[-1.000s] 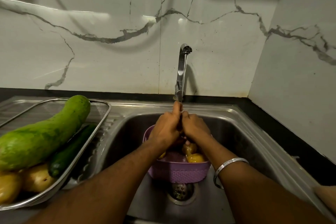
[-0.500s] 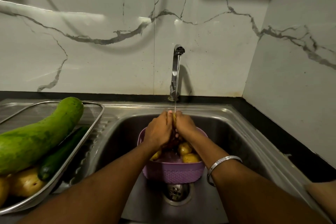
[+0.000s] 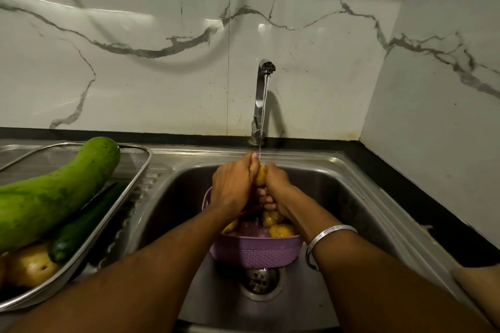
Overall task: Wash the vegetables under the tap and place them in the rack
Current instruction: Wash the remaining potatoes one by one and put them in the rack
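Observation:
Both my hands clasp one yellow potato (image 3: 261, 174) under the thin stream from the steel tap (image 3: 262, 94). My left hand (image 3: 234, 186) presses it from the left, my right hand (image 3: 274, 188) from the right. Directly below sits a purple plastic basket (image 3: 255, 253) in the sink, holding a few more potatoes (image 3: 280, 230). On the left drainboard a wire mesh rack (image 3: 135, 167) carries a big pale green gourd (image 3: 54, 192), a dark green cucumber (image 3: 86, 224) and potatoes (image 3: 29, 265).
The steel sink (image 3: 349, 197) has its drain (image 3: 261, 278) just in front of the basket. A marble wall stands behind and to the right, with a black counter strip (image 3: 422, 205) along the sink's right side.
My hands stay clasped on the potato under the stream, shifting slightly as they rub it. The view has drifted a little; the rack and basket have not moved.

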Tool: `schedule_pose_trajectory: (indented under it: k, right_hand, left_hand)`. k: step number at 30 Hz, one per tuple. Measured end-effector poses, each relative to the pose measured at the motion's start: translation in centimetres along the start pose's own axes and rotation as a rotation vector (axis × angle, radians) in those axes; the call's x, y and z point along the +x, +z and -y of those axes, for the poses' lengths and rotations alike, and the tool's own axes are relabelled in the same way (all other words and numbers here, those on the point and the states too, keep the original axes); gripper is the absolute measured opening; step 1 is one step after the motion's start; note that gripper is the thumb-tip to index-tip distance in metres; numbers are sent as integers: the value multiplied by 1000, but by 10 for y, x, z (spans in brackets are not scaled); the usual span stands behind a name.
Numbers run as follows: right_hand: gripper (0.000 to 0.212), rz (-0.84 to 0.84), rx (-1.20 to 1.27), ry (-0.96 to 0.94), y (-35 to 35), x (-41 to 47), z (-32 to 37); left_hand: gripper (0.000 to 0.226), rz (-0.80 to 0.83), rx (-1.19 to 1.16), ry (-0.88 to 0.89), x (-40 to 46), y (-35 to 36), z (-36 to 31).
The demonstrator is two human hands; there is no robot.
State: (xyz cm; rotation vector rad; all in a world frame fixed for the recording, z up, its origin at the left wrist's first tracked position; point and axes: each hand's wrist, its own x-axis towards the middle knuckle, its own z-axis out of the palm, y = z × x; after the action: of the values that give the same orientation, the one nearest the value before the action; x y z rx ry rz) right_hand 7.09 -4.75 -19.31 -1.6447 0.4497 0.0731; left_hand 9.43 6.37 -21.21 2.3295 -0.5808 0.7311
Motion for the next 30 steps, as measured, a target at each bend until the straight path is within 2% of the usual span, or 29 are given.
schedule_pose_trajectory:
  k: [1, 3, 5, 7, 8, 10, 11, 13, 14, 16, 20, 22, 25, 26, 28, 30]
  right_hand:
    - [69, 74, 90, 80, -1, 0, 0]
    - [68, 65, 107, 97, 3, 2, 0]
    - [61, -159, -158, -86, 8, 6, -2]
    - [56, -410, -497, -365, 7, 9, -5]
    - [55, -450, -606, -475, 5, 6, -6]
    - [51, -461, -741, -627, 2, -2, -8]
    - [47, -460, -785, -680, 1, -3, -9]
    - [40, -444, -825, -748, 2, -3, -9]
    - [36, -431, -818, -763, 5, -3, -8]
    - [32, -392, -715, -761, 7, 1, -7]
    - [36, -381, -494, -671, 6, 4, 1]
    - [42, -351, -340, -482, 7, 6, 8]
    - [53, -154, 32, -41, 7, 0, 17]
    - [56, -107, 92, 26, 7, -2, 18]
    - [55, -155, 23, -42, 9, -3, 15]
    - [53, -384, -319, -338, 7, 1, 8]
  left_hand:
    - [36, -8, 76, 33, 0, -1, 2]
    - [35, -3, 109, 28, -2, -1, 4]
    - [37, 50, -28, -96, 0, 2, 2]
    - [41, 194, -319, -356, 3, 4, -9]
    - [40, 261, -499, -526, 4, 3, -16]
    - [42, 362, -762, -877, 6, -3, -27]
    - [44, 391, -823, -997, 6, -8, -30]
    - [46, 348, -927, -1099, 7, -6, -29]
    - [45, 284, -968, -1092, 6, -4, -30]
    - [45, 135, -886, -938, 5, 5, -28]
    - [51, -69, -419, -470, 4, 6, -17]
    - [53, -113, -321, -326, 3, 3, -12]
    - [47, -149, -278, -194, -1, 0, -14]
    - [46, -154, -283, -175, -2, 2, -12]
    - [46, -114, -335, -197, -1, 6, -7]
    - [47, 22, -497, -320, 2, 10, -9]
